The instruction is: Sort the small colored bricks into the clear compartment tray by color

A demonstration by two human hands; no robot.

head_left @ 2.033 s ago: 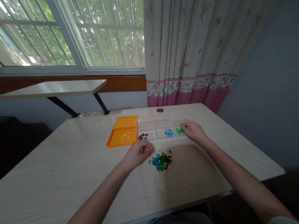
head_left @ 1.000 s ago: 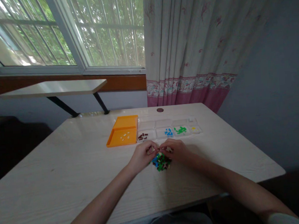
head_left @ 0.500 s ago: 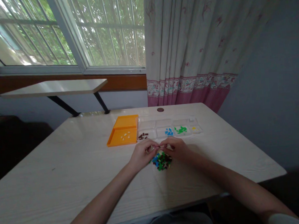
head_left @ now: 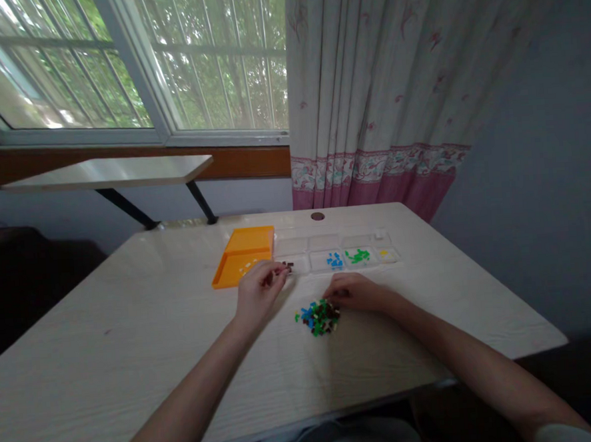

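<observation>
A heap of small mixed bricks (head_left: 320,318), green, blue, dark brown and pale yellow, lies on the table in front of me. My right hand (head_left: 350,291) is at its upper right edge, fingers pinched together at the bricks; what they hold is too small to make out. Farther left, my left hand (head_left: 262,286) is closed in a pinch by the dark brown pieces (head_left: 289,266) in the clear tray, partly covering them. Anything between its fingertips cannot be made out. Blue pieces (head_left: 334,260), green pieces (head_left: 358,256) and yellow pieces (head_left: 383,252) lie in separate compartments.
An open orange case (head_left: 249,240) with several white pieces stands left of the clear tray (head_left: 316,271). Behind are a raised shelf (head_left: 107,174) on black supports, a round hole cover (head_left: 317,216), a window and a curtain (head_left: 369,110).
My hands, together above the heap before, are now apart. The left has moved left and away from me to the brown pieces; the right has shifted slightly right beside the heap.
</observation>
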